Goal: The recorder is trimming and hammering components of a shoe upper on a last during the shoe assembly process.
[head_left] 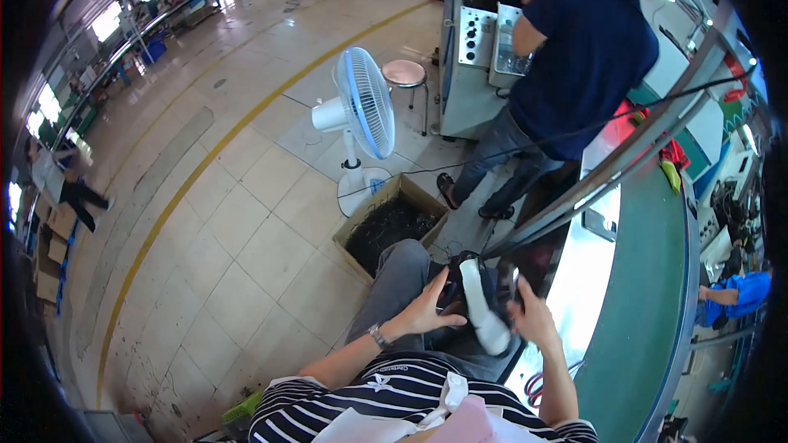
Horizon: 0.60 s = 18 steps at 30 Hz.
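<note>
A long white piece (480, 308), narrow in the middle and shaped like a shoe sole, stands over my lap with black material around its upper end. My left hand (423, 310), with a watch on the wrist, is at its left side, fingers and thumb spread apart. The thumb points at the white piece; whether it touches cannot be told. To the right of it, my right hand (532, 313) is closed on a dark, shiny object (514, 277), which is blurred and partly hidden by the fingers.
A cardboard box (392, 221) of black strands stands beyond my knee, with a fan (361, 107) and a stool (405, 74) behind. A green belt (632, 320) with a metal edge runs along my right. A co-worker (574, 57) stands at a machine ahead; a cable crosses between us.
</note>
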Available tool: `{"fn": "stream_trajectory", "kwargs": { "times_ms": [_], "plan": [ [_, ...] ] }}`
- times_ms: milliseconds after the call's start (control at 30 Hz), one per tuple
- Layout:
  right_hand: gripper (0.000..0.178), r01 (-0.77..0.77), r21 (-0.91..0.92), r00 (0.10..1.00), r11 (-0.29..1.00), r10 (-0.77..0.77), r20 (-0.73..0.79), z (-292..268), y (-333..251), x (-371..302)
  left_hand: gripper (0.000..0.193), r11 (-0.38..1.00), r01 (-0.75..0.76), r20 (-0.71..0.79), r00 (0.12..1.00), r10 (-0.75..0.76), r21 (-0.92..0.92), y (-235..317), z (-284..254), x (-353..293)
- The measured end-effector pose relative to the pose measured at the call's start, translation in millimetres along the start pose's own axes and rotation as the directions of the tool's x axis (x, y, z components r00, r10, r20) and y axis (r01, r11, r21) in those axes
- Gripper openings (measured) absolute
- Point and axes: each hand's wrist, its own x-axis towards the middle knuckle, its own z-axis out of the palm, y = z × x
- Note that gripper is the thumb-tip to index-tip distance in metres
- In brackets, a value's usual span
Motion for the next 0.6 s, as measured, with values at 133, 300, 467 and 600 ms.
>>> {"fn": "stream_trajectory", "kwargs": {
  "times_ms": [133,300,467,600],
  "plan": [
    [0.058,-0.230,0.316,0.936,0.920,0.120,0.331,-2.2,-49.7,-16.8,0.074,0.895,0.315,0.033,0.946,-0.322,-0.316,-3.3,-7.4,-19.9],
    [0.061,-0.083,0.302,0.950,0.950,-0.016,0.311,10.7,-66.1,-0.5,0.039,0.986,0.149,-0.359,0.926,-0.115,0.069,2.2,-52.8,-5.8],
    [0.065,0.078,0.035,0.892,0.996,-0.086,0.443,-9.2,-93.7,3.8,0.031,0.906,0.211,-0.396,0.917,-0.054,0.366,12.7,-31.6,-11.2],
    [0.065,0.208,-0.028,0.853,0.978,-0.167,0.494,-13.8,-99.3,2.1,0.034,0.984,0.092,-0.464,0.886,-0.010,0.155,15.4,-10.9,-26.8]
  ]
}}
